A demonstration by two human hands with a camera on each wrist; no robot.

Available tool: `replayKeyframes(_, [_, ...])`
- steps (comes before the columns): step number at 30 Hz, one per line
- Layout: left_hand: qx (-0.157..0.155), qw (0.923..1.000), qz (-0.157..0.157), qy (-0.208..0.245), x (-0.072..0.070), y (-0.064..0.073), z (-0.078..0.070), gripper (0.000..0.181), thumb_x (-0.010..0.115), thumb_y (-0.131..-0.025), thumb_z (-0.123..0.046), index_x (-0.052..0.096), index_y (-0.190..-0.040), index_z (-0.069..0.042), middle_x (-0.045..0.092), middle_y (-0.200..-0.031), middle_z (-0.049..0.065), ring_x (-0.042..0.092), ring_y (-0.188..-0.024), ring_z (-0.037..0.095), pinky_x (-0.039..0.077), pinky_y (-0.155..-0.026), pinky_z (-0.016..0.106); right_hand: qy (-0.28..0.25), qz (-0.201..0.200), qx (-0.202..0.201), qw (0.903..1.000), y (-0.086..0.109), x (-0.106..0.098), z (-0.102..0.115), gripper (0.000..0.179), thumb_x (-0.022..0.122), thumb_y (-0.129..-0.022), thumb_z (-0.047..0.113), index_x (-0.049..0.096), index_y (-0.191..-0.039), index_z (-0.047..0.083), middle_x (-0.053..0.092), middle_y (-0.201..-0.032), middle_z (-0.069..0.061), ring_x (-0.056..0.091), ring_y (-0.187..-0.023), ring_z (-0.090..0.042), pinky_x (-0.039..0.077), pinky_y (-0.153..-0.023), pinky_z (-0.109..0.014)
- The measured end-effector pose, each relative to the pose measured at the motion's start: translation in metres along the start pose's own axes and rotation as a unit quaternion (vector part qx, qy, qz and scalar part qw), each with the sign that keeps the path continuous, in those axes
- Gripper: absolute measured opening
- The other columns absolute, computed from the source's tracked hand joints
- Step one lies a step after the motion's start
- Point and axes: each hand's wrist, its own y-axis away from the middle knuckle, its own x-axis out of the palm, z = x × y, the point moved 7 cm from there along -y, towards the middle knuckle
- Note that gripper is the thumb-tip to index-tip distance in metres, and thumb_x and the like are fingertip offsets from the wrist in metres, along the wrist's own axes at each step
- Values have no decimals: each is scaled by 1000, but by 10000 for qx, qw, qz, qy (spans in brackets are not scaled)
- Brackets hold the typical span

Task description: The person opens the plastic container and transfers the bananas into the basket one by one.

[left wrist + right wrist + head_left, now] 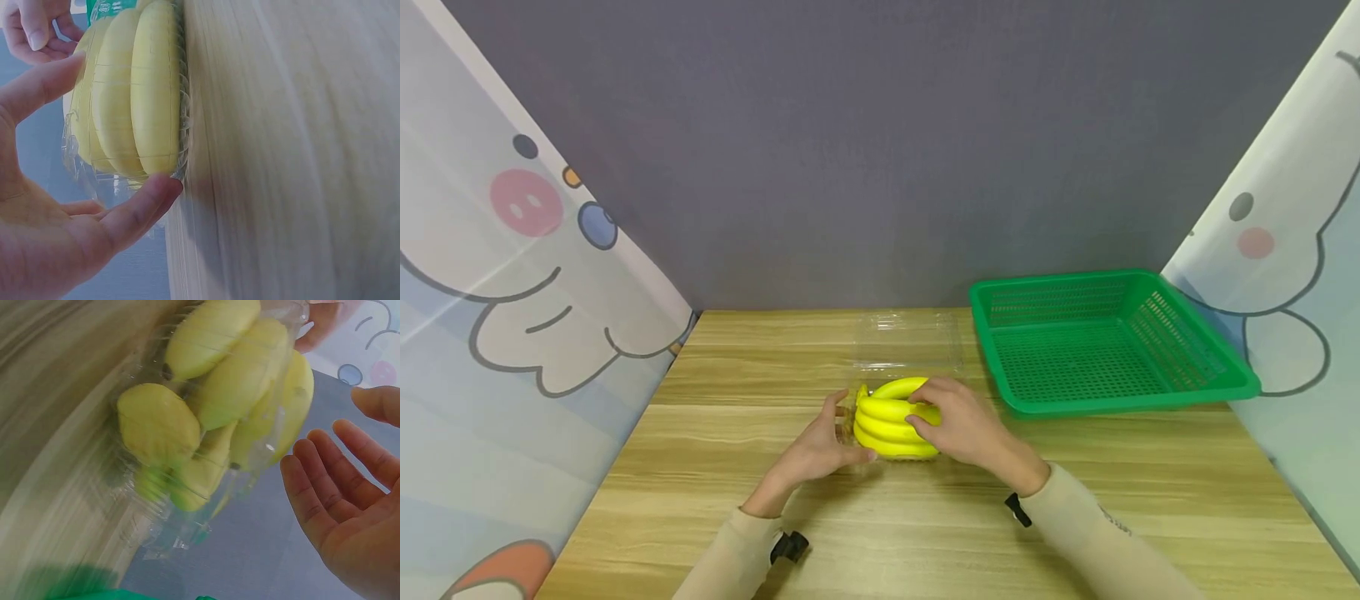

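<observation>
A bunch of yellow bananas (895,429) sits in a clear plastic box (181,106), whose transparent lid (910,342) lies folded back behind it. My left hand (816,450) holds the left end of the box, a fingertip against its lower corner in the left wrist view. My right hand (966,421) hovers over the right side of the bananas with its fingers gently bent. In the right wrist view a gap shows between these fingers (306,478) and the bananas. The banana ends there face the camera through the clear wall.
A green plastic basket (1090,358) with mesh sides stands at the back right of the wooden table (715,475). Behind the table rises a dark grey panel (880,150). Cartoon-printed panels flank both sides.
</observation>
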Motion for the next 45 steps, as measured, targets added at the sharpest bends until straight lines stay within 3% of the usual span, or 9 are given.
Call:
replayKeyframes(12, [62,10000,36,67,1,0,0,115,90,-76,-28,15,-160,-6,41,-150,22,49,-130,41,47,-99,57,188,218,15,9996,-2,11,-2,28,79,-88,25,74,-109,6,70,-107,-4,62,-105,-25,53,-90,-44])
replayKeyframes(25, [71,9999,102,44,1,0,1,114,90,-77,-29,15,-160,-6,40,-150,26,48,-131,43,47,-99,57,635,552,-263,9961,-5,25,-1,42,80,-87,28,70,-122,7,66,-116,-7,60,-103,-24,54,-85,-42])
replayKeyframes(33, [82,9999,77,58,1,-1,3,115,90,-77,-29,15,-160,-7,40,-150,25,49,-130,41,48,-98,56,560,627,-437,9955,-8,32,-1,49,80,-85,31,66,-128,10,65,-120,-6,60,-106,-25,52,-92,-45])
replayKeyframes(40, [69,10000,38,60,1,-1,3,114,90,-77,-29,15,-160,-8,40,-150,25,49,-130,41,47,-99,57,372,706,-434,9959,-11,39,-3,53,80,-84,28,63,-132,13,64,-120,-4,60,-106,-23,53,-86,-42])
replayKeyframes(45, [76,9999,35,91,1,-1,3,115,90,-77,-29,15,-160,-7,40,-149,25,49,-131,41,47,-99,57,159,896,-387,9951,-13,45,-3,55,79,-85,27,60,-135,14,63,-122,-4,60,-110,-23,52,-89,-43])
